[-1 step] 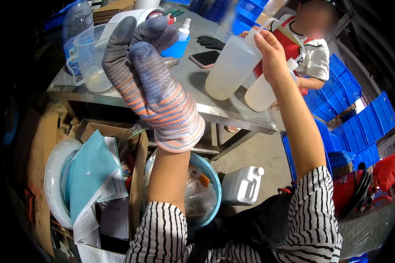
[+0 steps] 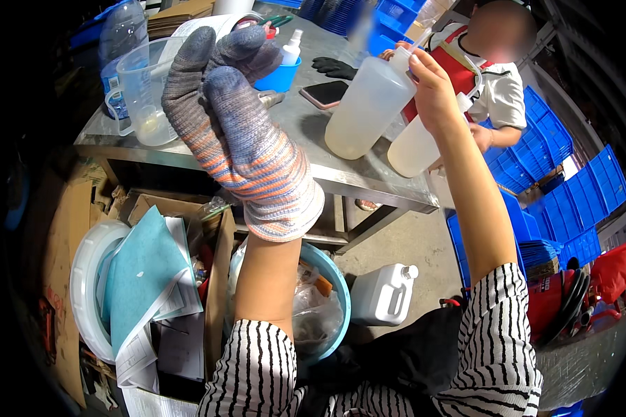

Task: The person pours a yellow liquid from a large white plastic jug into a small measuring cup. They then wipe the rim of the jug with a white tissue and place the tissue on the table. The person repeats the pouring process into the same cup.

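My left hand (image 2: pixel 247 128), in a striped knit glove with grey fingers, is raised over the table's near edge. Its fingers are stretched out and I see nothing held in them. Behind it stands a clear measuring jug (image 2: pixel 148 104) with a little pale stuff at the bottom. My bare right hand (image 2: pixel 435 90) grips the cap of a translucent plastic squeeze bottle (image 2: pixel 370 108) with a thin spout tube. That bottle leans in the picture, its base at the metal table. Just right of it, partly behind my wrist, is a second such bottle (image 2: pixel 412 149).
On the metal table (image 2: pixel 302 132) are a phone (image 2: pixel 324 94), black gloves (image 2: pixel 334 67) and a blue cup (image 2: pixel 279 75) with a spray bottle. Below are a white jerrycan (image 2: pixel 384 295), a blue basin (image 2: pixel 341 292) and papers (image 2: pixel 146 278). A co-worker (image 2: pixel 490 87) stands opposite.
My right fingers have shifted slightly on the squeeze bottle's cap. The co-worker's hands have moved; one now shows beside my right forearm. My left hand has stayed put.
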Demonstrator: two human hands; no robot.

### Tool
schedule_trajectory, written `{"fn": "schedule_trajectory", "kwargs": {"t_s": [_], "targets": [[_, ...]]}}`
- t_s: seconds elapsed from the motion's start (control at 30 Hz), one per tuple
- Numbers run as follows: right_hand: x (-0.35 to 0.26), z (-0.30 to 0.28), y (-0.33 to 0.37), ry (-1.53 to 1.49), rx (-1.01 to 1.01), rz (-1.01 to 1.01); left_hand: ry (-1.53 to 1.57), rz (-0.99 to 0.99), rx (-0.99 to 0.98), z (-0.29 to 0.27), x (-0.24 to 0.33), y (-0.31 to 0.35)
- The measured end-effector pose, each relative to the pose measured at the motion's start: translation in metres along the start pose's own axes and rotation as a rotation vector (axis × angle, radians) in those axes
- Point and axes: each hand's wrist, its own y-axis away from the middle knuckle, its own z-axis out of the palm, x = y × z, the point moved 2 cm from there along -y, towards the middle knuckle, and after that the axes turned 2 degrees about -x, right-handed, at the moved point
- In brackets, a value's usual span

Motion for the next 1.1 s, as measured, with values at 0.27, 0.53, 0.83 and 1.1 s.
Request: {"fn": "schedule_trajectory", "kwargs": {"t_s": [0.27,0.53,0.83,1.1], "targets": [[-0.003,-0.001,0.002,0.112,0.109,0.008,-0.327,0.200,0.451,0.033,-0.016,0.006],[-0.005,0.000,-0.001,0.170,0.032,-0.002,-0.337,0.157,0.482,0.033,-0.016,0.006],[-0.020,-0.022,-0.012,0.396,-0.267,0.072,-0.351,0.126,0.472,0.027,-0.019,0.006],[-0.017,-0.009,-0.001,0.293,-0.152,0.068,-0.363,0.117,0.568,0.050,-0.025,0.008]]}}
